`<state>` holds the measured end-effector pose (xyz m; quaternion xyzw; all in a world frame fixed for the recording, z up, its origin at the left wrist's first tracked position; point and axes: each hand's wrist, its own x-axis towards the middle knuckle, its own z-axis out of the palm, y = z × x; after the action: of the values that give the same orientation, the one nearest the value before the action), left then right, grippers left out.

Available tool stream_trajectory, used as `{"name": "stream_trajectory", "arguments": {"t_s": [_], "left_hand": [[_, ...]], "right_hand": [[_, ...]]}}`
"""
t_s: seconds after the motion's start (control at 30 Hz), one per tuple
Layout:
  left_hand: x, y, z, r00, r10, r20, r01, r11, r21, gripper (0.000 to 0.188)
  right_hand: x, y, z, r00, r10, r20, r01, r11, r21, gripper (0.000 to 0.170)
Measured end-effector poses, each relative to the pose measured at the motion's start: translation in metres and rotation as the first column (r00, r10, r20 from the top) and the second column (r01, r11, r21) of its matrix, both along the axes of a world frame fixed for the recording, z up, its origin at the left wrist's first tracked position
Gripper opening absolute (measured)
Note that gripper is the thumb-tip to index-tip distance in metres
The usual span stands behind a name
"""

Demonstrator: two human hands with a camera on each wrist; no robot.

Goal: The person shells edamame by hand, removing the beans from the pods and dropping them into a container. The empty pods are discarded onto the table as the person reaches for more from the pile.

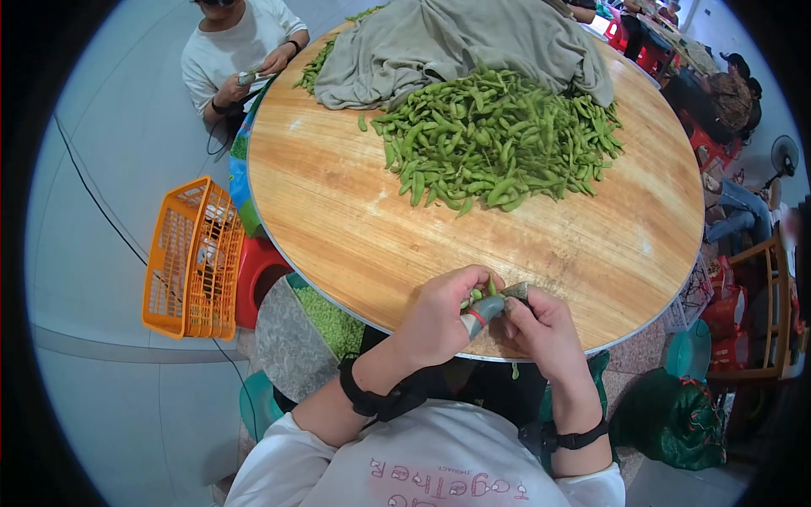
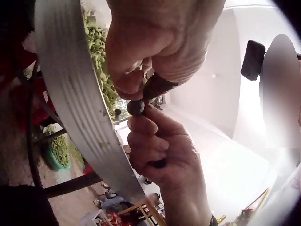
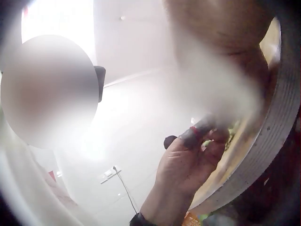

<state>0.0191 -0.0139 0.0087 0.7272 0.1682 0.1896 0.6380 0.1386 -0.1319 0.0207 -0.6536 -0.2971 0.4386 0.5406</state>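
Near the front edge of the round table, my left hand (image 1: 435, 317) holds a few green soybean pods (image 1: 478, 294) in its curled fingers. A grey cover with a red band (image 1: 477, 319) sheathes its thumb. My right hand (image 1: 547, 334) meets it there, pinching at a pod between thumb and forefinger; the fingertips hide most of that pod. A worn grey cover (image 1: 517, 291) sits on a right fingertip. In the left wrist view, this round tip (image 2: 136, 107) presses close to the left thumb's dark cover (image 2: 157, 88). The right wrist view shows the left hand (image 3: 181, 165) curled around green bits.
A big heap of soybean pods (image 1: 498, 139) lies on the wooden table (image 1: 338, 220), partly under a grey cloth (image 1: 456, 42). Shelled beans (image 1: 329, 321) fill a container below the left edge. An orange crate (image 1: 194, 262) stands left; another person (image 1: 241, 59) sits beyond it.
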Motion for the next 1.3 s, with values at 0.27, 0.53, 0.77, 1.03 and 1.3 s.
{"name": "stream_trajectory", "arguments": {"t_s": [0.27, 0.53, 0.77, 1.03, 1.3], "left_hand": [[0.002, 0.018, 0.003, 0.986, -0.163, 0.019, 0.15, 0.852, -0.502, 0.023], [-0.003, 0.032, -0.018, 0.95, -0.095, 0.299, 0.305, 0.497, -0.813, 0.026], [-0.004, 0.034, -0.018, 0.924, -0.099, 0.37, 0.367, 0.505, -0.782, 0.024], [0.0, 0.028, -0.018, 0.979, -0.082, 0.184, 0.181, 0.76, -0.624, 0.027], [-0.003, 0.003, 0.004, 0.997, -0.071, 0.006, 0.071, 0.994, -0.083, 0.047]], "right_hand": [[0.009, 0.003, 0.002, 0.902, 0.013, -0.431, -0.019, 1.0, -0.01, 0.019], [0.016, 0.013, 0.009, 0.983, 0.17, -0.065, -0.175, 0.982, -0.071, 0.02], [0.184, 0.058, -0.012, 0.529, -0.132, 0.838, 0.343, 0.937, -0.068, 0.033], [0.097, 0.059, 0.004, 0.358, 0.233, 0.904, 0.08, 0.957, -0.278, 0.023], [0.023, 0.008, 0.012, 0.981, 0.183, 0.064, -0.185, 0.983, 0.013, 0.019]]}}
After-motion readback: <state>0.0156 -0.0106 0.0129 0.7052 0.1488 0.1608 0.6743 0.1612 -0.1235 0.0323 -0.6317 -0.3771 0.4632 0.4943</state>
